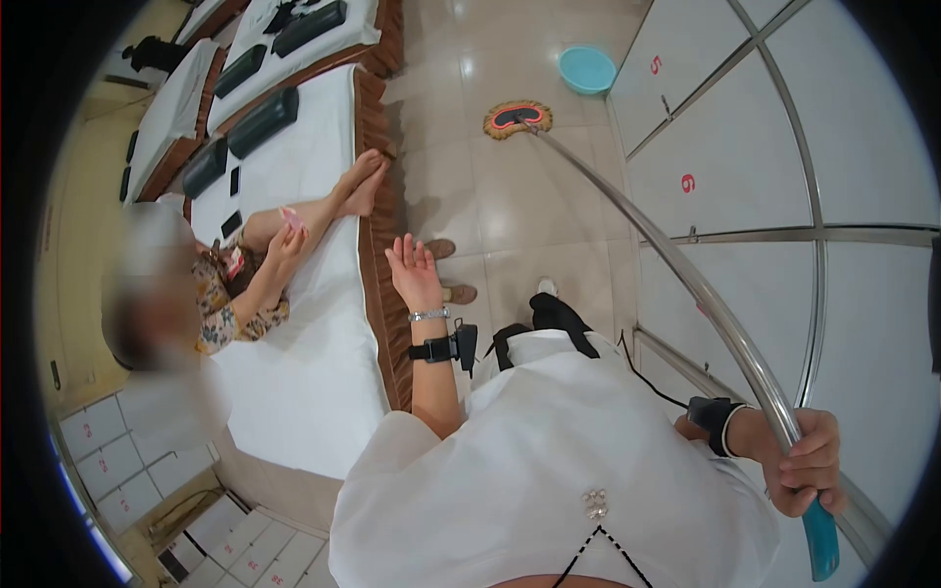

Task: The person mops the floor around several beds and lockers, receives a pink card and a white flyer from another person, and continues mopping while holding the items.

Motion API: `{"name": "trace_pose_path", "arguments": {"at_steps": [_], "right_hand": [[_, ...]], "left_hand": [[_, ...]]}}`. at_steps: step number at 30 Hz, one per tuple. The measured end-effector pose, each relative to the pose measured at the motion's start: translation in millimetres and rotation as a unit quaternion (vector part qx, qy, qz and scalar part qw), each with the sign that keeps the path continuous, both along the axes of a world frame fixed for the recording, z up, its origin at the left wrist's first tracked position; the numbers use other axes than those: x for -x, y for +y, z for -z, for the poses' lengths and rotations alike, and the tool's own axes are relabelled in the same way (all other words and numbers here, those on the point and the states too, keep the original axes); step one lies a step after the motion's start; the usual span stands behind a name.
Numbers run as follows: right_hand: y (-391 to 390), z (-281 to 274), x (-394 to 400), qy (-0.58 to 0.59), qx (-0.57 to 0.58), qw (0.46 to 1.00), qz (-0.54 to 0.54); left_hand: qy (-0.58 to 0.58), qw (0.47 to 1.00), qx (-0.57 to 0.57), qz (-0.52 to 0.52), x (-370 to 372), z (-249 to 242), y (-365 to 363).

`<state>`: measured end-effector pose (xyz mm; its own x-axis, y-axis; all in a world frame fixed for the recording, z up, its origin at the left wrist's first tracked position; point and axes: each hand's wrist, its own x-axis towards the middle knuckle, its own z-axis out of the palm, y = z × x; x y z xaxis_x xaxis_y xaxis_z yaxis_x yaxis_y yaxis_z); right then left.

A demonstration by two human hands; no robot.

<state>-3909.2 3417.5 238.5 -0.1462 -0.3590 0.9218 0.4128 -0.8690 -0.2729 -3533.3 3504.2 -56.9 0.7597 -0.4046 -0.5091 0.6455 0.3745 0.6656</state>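
Note:
My right hand is wrapped round the teal grip end of a mop's long metal pole. The pole slants away to the mop head, which rests on the tiled floor and has a tan fringe with a red and black centre. My left hand holds nothing; its palm faces up and the fingers are stretched out, beside the brown skirt of a bed. Each wrist wears a black strapped device, and a bracelet sits on the left one.
A person sits on the white-sheeted bed with legs stretched out, holding something pink. Dark bolsters and two phones lie there. Numbered white lockers line the right side. A light-blue basin stands beyond the mop head. Brown shoes are by the bed.

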Motion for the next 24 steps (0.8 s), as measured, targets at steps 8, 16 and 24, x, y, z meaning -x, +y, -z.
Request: {"name": "trace_pose_path", "arguments": {"at_steps": [8,16,24], "right_hand": [[-55,17,-33,0.025,0.023,0.999,-0.019],[-88,36,-94,0.031,0.021,0.999,-0.002],[-123,21,-192,0.017,0.021,1.000,0.010]], "left_hand": [[0.002,1.000,0.002,0.022,-11,-3,-45],[-0.031,0.998,0.046,0.010,-57,-13,-74],[-0.018,0.990,0.134,-0.026,-150,-21,-109]]}}
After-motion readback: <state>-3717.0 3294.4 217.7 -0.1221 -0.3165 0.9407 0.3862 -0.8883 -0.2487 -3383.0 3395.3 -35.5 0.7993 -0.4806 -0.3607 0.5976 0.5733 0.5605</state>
